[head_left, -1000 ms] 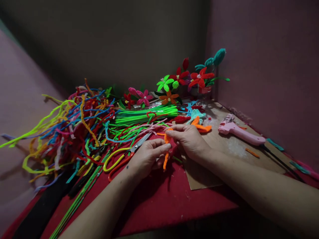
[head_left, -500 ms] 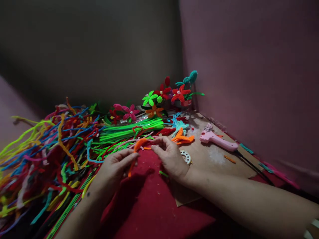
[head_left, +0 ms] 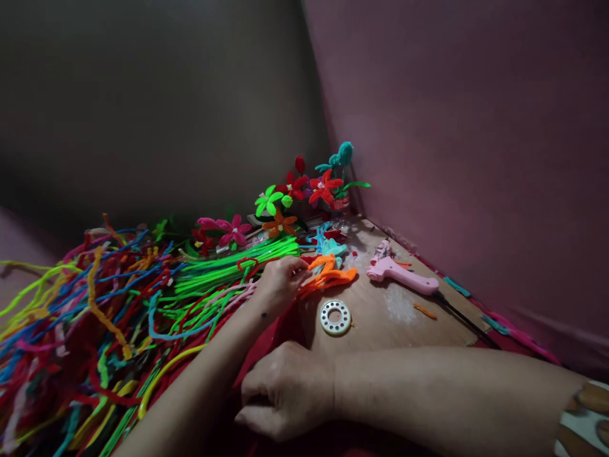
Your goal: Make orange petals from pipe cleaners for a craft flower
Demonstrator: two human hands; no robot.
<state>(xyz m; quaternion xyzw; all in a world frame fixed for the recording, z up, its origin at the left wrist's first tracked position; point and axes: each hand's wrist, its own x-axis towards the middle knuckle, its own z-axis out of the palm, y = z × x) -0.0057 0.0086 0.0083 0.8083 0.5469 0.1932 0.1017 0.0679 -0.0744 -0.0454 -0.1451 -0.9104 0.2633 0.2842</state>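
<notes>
My left hand (head_left: 285, 279) reaches forward with its fingers closed at the near left end of a small pile of orange pipe-cleaner petals (head_left: 337, 277). Its fingertips are partly hidden behind the knuckles, pinching orange pipe cleaner there. Closer to me, my right hand (head_left: 285, 390) hangs over the red cloth (head_left: 271, 336) with its fingers curled in; whatever it may hold is hidden. A round white disc with holes (head_left: 328, 322) lies on the brown board (head_left: 366, 324) between the right hand and the petals.
Loose coloured pipe cleaners (head_left: 95, 304) heap up at the left, beside a green bundle (head_left: 238, 263). Fuzzy flowers (head_left: 326, 186) stand at the back corner by the wall (head_left: 451, 158). A pink glue gun (head_left: 404, 276) with a black cord lies on the right.
My left hand has carried the orange piece forward and right to the orange petals. My right hand has let go of it and pulled back toward me, uncovering the white disc. The view has shifted slightly.
</notes>
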